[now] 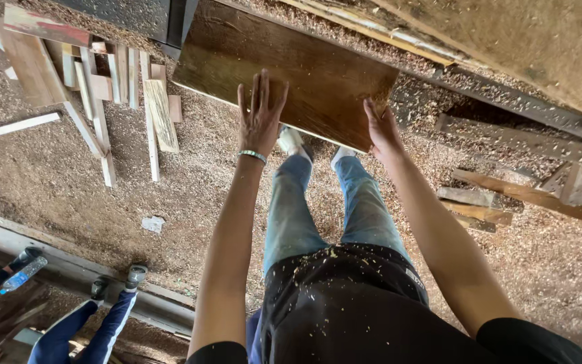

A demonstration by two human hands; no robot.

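Board (284, 74), dark brown, lies ahead of both hands, long axis running left-right, tilted down to the right. Left hand (259, 114) rests flat on it, fingers spread; right hand (382, 131) grips its near right edge.

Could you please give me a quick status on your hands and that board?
Left hand flat on board. Right hand at its near corner. Scrap wood on the sawdust, right.

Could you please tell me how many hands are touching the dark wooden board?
2: the left hand lies flat on the board; the right hand grips its near right edge.
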